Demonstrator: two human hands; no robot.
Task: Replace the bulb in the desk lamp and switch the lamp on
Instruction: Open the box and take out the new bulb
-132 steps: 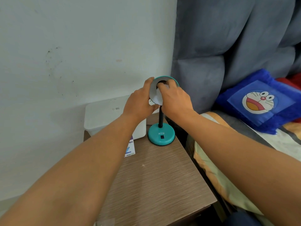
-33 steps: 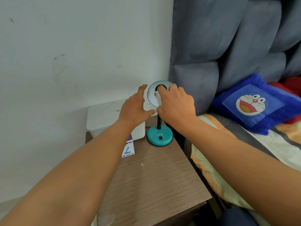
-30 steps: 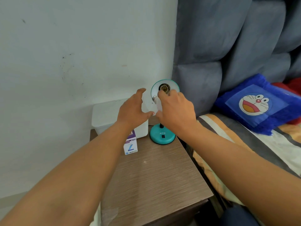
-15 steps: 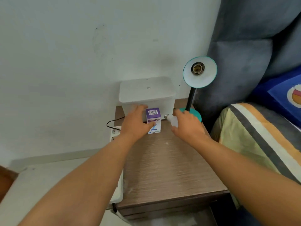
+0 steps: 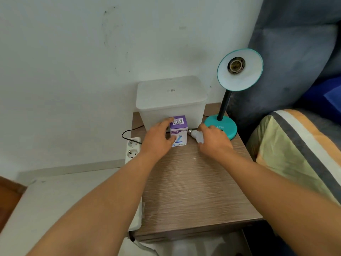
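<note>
Two bare forearms, left hand (image 5: 158, 140), right hand (image 5: 214, 141), sleeveless, ringless

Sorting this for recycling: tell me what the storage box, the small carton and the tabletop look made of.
Storage box: frosted plastic, cloudy and translucent. Small carton: glossy printed cardboard, with sharp folds and a barcode. Tabletop: brown wood-grain surface, probably laminate, judging by its even streaks.

White translucent lidded plastic bin (image 5: 171, 100) at rear of brown wood-grain desk (image 5: 193, 191), against pale scuffed wall (image 5: 92, 52). White power strip (image 5: 133, 149) at desk's left edge, black cable (image 5: 127, 133) plugged in. Grey padded headboard (image 5: 295, 61) right. Striped yellow-grey-orange bedsheet (image 5: 299, 150) beside desk. Blue cushion (image 5: 324, 95) behind.
</note>
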